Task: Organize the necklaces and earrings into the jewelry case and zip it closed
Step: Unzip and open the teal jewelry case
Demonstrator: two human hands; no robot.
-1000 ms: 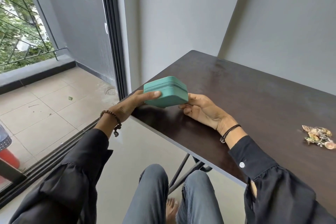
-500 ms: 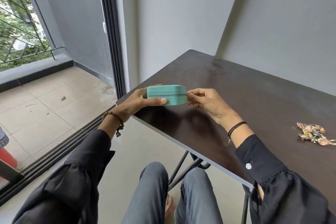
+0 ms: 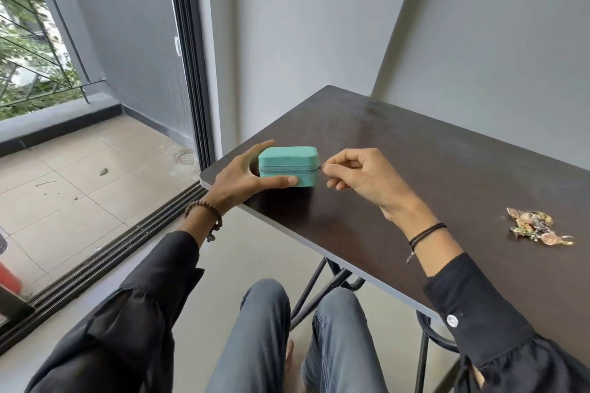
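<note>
The teal case point(image 3: 288, 166) sits flat on the dark table point(image 3: 447, 175), near its left corner, lid down, the zip line running along its front face. The left hand point(image 3: 242, 177) wraps it from the left: the thumb lies along the lower front edge and the fingers reach over the back, clamped on the case. The right hand point(image 3: 360, 179) is just beside the case's right end. Its thumb and forefinger are pinched together on the small dark zip pull point(image 3: 320, 168) at the right front corner, the other fingers curled under. The pull is too small to make out in detail, and whether the zip is fully shut around the back cannot be told.

Well apart from the case, toward the right edge of the table, lies a small heap of jewelry point(image 3: 538, 226), gold and mixed in colour, tangled so that single pieces cannot be told. It lies on the bare tabletop, touched by neither hand.

The left wrist wears a brown bead bracelet point(image 3: 204, 210); the right wrist wears 2 thin black cords point(image 3: 426, 231). Both arms are in black sleeves. Below the table edge are the person's knees in grey jeans point(image 3: 265, 329), and a black folding table leg point(image 3: 314, 293) shows between them.
</note>
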